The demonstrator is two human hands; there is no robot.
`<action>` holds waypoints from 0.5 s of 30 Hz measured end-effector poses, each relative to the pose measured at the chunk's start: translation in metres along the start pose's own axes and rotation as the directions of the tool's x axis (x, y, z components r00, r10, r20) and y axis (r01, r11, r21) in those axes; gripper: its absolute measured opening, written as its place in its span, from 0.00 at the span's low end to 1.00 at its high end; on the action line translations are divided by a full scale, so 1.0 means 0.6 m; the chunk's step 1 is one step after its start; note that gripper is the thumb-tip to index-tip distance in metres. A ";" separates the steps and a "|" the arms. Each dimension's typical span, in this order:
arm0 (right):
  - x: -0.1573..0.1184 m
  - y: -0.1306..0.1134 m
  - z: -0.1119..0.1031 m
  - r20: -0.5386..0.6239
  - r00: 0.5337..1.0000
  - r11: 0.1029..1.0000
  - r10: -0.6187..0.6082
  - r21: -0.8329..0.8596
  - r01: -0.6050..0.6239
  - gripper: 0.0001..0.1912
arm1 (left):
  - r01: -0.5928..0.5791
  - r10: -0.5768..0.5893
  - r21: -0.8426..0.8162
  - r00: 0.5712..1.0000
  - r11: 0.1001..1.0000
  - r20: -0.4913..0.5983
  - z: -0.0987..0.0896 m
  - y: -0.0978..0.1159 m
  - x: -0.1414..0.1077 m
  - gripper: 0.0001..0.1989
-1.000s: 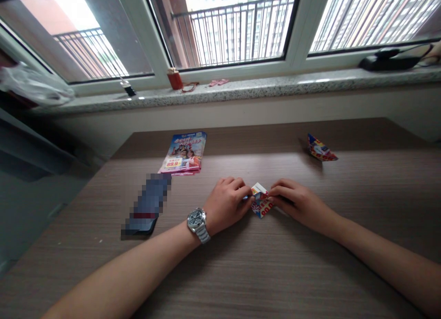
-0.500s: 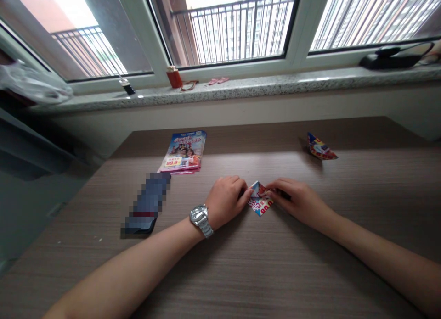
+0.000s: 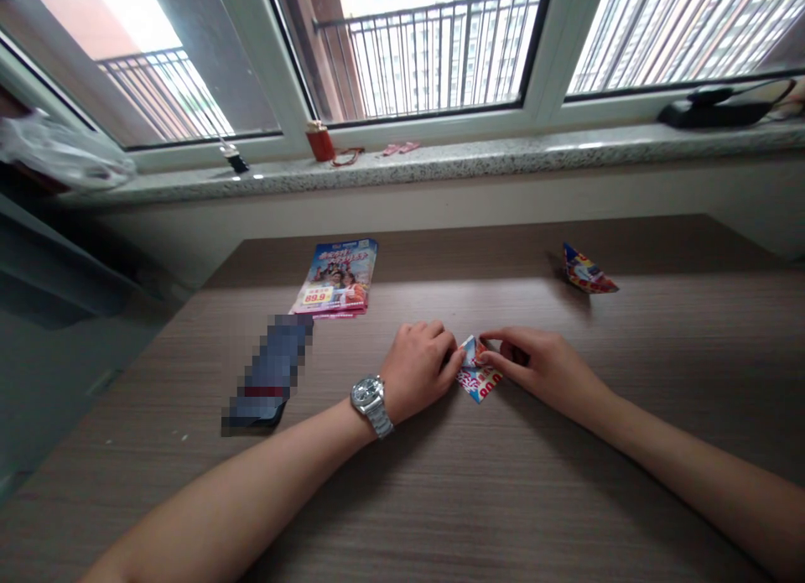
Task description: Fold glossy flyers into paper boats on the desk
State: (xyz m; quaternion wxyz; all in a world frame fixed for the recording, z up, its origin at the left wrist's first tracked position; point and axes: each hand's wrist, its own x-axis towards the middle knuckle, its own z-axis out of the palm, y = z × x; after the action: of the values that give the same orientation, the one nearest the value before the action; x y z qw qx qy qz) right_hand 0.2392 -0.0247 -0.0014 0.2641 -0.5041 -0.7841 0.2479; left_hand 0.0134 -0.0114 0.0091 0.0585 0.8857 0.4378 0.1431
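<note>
A small folded paper flyer (image 3: pixel 480 383), printed in red, white and blue, lies on the wooden table (image 3: pixel 402 499) with one corner toward me. My left hand (image 3: pixel 420 366), below which I wear a metal wristwatch, grips the paper's left edge between thumb and curled fingers. On the opposite side, my right hand (image 3: pixel 527 356) pinches the upper right flap with thumb and index finger. Part of the paper's top is hidden by the fingers. Farther back on the right stands a folded paper boat (image 3: pixel 588 273) of similar printed paper.
A stack of printed flyers (image 3: pixel 340 277) lies at the back left. Nearer me is a dark, pixelated flat object (image 3: pixel 270 373). On the granite windowsill (image 3: pixel 478 159) are a red container (image 3: pixel 320 142), a small black-and-clear item (image 3: pixel 234 158), a plastic bag (image 3: pixel 63 155) and a black device (image 3: pixel 714 109).
The folded paper has shifted slightly right and toward me. My right thumb and index finger have moved onto its upper right flap, and my left hand has edged right.
</note>
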 end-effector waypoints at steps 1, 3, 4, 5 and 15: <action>0.000 0.001 0.001 -0.002 1.000 1.000 -0.009 -0.013 0.009 0.15 | 0.010 -0.010 0.000 1.000 1.000 -0.006 0.000 0.001 0.000 0.14; 0.001 0.002 0.004 -0.009 1.000 0.999 -0.029 -0.034 0.028 0.16 | 0.031 -0.031 -0.010 0.999 0.999 -0.016 0.000 0.002 0.000 0.13; 0.002 0.002 0.005 -0.016 0.999 0.999 -0.033 -0.041 0.033 0.17 | 0.039 -0.039 -0.024 0.999 0.999 -0.019 0.000 0.002 0.000 0.11; 0.003 0.003 0.005 -0.021 0.999 0.998 -0.034 -0.044 0.033 0.17 | 0.043 -0.044 -0.041 0.999 0.998 -0.023 -0.001 0.002 0.000 0.10; 0.004 0.012 0.010 -0.005 0.998 0.998 -0.056 -0.012 0.056 0.17 | -0.021 0.010 -0.190 0.998 0.982 -0.058 0.006 -0.001 -0.002 0.13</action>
State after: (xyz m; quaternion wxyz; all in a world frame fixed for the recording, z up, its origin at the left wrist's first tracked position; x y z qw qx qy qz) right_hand 0.2392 -0.0208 -0.0099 0.2700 -0.4843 -0.7986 0.2342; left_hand 0.0134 -0.0121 0.0052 0.1295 0.8751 0.4165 0.2097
